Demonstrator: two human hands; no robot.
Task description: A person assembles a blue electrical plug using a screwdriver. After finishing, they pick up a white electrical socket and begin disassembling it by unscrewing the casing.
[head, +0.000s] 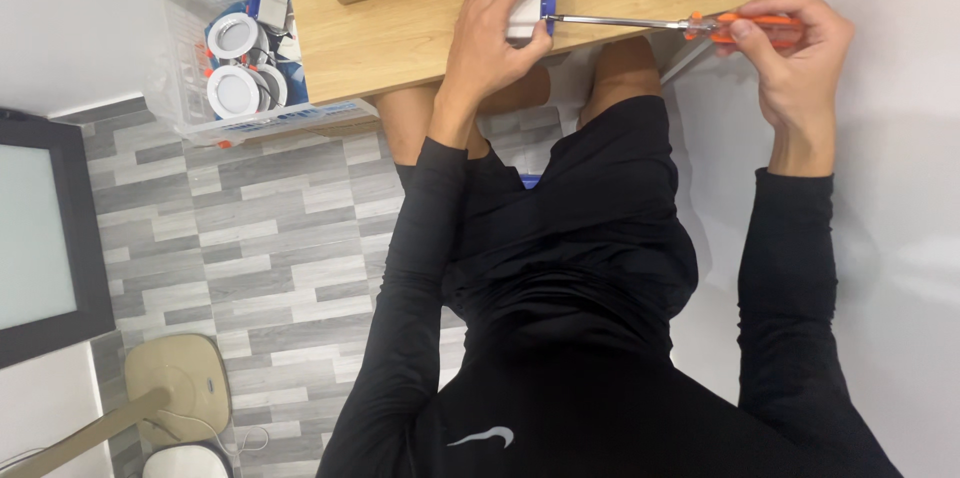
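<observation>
Left hand [490,33] clamps the small white box [524,13]; right hand [790,53] grips the orange-handled screwdriver [680,26]: keep shaft square, press inward while turning.

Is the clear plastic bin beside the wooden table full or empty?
Partly filled: the clear plastic bin holds several round white fixtures and small blue parts, with its top open.

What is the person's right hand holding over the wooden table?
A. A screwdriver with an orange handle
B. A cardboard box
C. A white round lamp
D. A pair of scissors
A: the right hand grips an orange-handled screwdriver, its metal shaft pointing into the small white and blue part held by the left hand.
</observation>
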